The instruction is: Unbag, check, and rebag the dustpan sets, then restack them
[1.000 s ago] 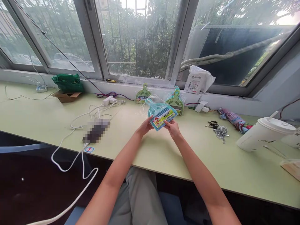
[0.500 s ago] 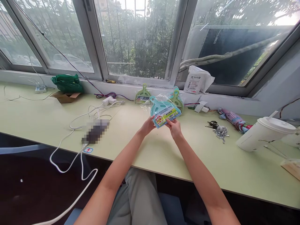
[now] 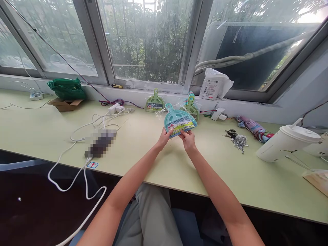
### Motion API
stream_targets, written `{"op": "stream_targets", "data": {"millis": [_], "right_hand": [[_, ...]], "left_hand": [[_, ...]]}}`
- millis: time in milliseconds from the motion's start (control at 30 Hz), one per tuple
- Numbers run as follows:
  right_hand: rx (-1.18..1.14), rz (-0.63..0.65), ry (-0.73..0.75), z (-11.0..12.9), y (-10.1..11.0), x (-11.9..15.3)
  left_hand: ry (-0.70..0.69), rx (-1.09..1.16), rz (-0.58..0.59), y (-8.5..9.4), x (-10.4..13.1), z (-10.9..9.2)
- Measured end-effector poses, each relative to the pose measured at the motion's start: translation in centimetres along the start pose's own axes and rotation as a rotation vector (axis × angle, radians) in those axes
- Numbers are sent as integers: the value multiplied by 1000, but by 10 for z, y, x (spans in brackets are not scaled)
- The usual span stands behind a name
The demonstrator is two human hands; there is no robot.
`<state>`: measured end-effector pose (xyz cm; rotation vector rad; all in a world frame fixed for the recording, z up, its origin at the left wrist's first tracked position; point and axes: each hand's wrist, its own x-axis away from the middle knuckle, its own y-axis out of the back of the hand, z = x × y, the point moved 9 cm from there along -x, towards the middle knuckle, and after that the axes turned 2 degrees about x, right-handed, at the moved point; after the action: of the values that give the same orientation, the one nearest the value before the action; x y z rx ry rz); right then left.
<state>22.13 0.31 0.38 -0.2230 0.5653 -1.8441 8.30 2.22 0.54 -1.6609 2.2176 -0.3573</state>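
Observation:
Both hands hold a light-blue mini dustpan and brush set [image 3: 176, 117] above the table, in clear plastic with a yellow-green printed label across its lower edge. My left hand [image 3: 164, 138] grips the lower left corner, thumb on the front. On the bottom edge, right of the middle, my right hand [image 3: 188, 139] pinches it, thumb also in front. The fingers behind the set are hidden. Beyond it, a green dustpan set [image 3: 154, 102] leans against the wall below the window. A stack of similar dustpan sets [image 3: 191, 108] stands just behind the held one, partly covered by it.
White cables [image 3: 77, 138] and a blurred dark object [image 3: 101, 143] lie on the left of the table [image 3: 143, 160]. A green bag [image 3: 67, 89] sits in a cardboard box. To the right are keys [image 3: 238, 139], a folded umbrella [image 3: 253, 128] and a white lidded cup [image 3: 287, 141].
My left thumb has come further onto the front of the label. The dustpan set is tipped slightly differently in my hands, and the whole view has shifted a little.

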Motion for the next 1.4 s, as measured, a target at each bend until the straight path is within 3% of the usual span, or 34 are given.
{"op": "stream_targets", "data": {"millis": [100,300,400,500,733,933,1100,1167,1300,1400], "right_hand": [[-17,0,-21,-1,2,-2],[-59,12,-30,3,6,-6],[-38,30,-54,0,1,-4],[-28,58,-75,-6,-5,-1],[-40,2,1,5,6,-5],[-63,66,-26,2,-3,-4],[-36,56,-17,3,1,-2],[-24,55,-13,3,0,-2],[19,61,-52,-4,-3,-3],[173,131,-203,-14,-2,-5]], "left_hand": [[-20,-56,17,-4,3,-2],[30,-100,237,-22,12,-7],[70,-6,147,-10,5,-9],[-10,36,75,-3,3,-14],[119,-99,234,-29,19,11],[-1,15,43,-8,5,-8],[64,-85,188,-18,12,-4],[77,-92,196,-17,12,-2],[70,-128,8,10,-1,-3],[75,-148,-57,26,-7,-4]]}}
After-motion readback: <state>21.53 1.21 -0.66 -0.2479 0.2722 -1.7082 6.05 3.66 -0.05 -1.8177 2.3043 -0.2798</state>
